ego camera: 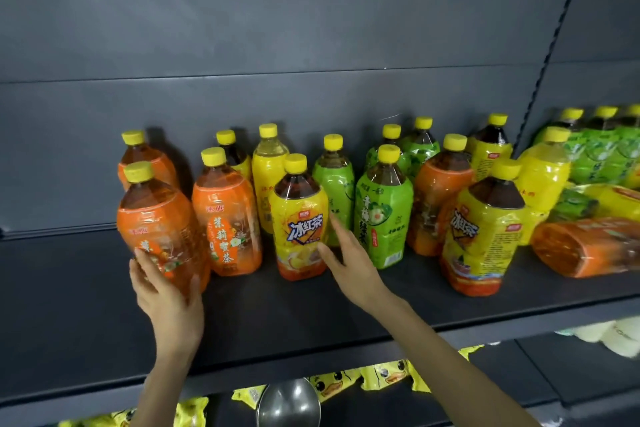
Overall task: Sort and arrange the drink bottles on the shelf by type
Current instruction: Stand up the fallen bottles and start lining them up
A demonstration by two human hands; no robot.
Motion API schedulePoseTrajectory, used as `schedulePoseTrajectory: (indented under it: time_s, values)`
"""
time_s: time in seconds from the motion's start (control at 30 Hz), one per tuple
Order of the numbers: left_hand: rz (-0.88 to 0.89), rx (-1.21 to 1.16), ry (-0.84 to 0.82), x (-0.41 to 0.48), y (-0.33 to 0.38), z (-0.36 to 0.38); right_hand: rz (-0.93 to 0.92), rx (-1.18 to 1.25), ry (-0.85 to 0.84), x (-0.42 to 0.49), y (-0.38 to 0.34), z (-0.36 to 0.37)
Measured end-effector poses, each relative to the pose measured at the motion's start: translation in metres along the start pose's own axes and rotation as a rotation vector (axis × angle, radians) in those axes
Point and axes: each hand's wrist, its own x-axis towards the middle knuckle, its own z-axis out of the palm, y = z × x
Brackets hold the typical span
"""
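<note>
Left hand (pixel 166 291) wrapped around orange bottle (pixel 161 229) at shelf (pixel 277 308) front-left; right hand (pixel 349 260) spread open, touching yellow bottle (pixel 300 218); likely full, heavy, slick-wrapped: grip low, around body.

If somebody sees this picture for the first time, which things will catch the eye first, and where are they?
First comes the crowd of yellow-capped bottles, orange, yellow and green mixed, along the dark shelf. At the front left, the left hand holds an orange bottle, and the right hand reaches to a yellow bottle in the middle. At the far right, another orange bottle lies on its side.
</note>
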Motion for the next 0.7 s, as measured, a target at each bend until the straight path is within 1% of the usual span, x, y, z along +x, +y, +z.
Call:
schedulePoseTrajectory:
  time_s: [0.1, 0.17, 0.23, 0.3, 0.37, 0.43, 0.53, 0.6, 0.7]
  values:
    - [0.008, 0.037, -0.055, -0.017, 0.001, -0.007, 0.037, -0.206, -0.043, -0.018, -0.002, -0.018]
    - [0.007, 0.085, -0.094, -0.032, 0.004, -0.015, 0.008, -0.354, -0.062, -0.032, -0.004, -0.032]
    - [0.000, 0.205, -0.126, -0.050, 0.012, -0.022, -0.028, -0.461, -0.056, -0.047, -0.003, -0.048]
    - [0.040, 0.327, -0.124, -0.072, 0.025, -0.028, -0.076, -0.549, -0.040, -0.067, 0.003, -0.067]
    - [0.094, 0.397, -0.119, -0.096, 0.042, -0.030, -0.144, -0.622, -0.023, -0.089, 0.013, -0.090]
    - [0.101, 0.387, -0.134, -0.121, 0.063, -0.026, -0.186, -0.642, -0.004, -0.115, 0.025, -0.118]
    - [0.109, 0.300, -0.191, -0.155, 0.103, -0.009, -0.198, -0.669, 0.047, -0.152, 0.048, -0.166]
    - [0.138, 0.245, -0.225, -0.178, 0.134, 0.008, -0.164, -0.688, 0.045, -0.171, 0.063, -0.202]
    - [0.191, 0.159, -0.259, -0.208, 0.182, 0.035, -0.067, -0.687, 0.045, -0.187, 0.083, -0.256]
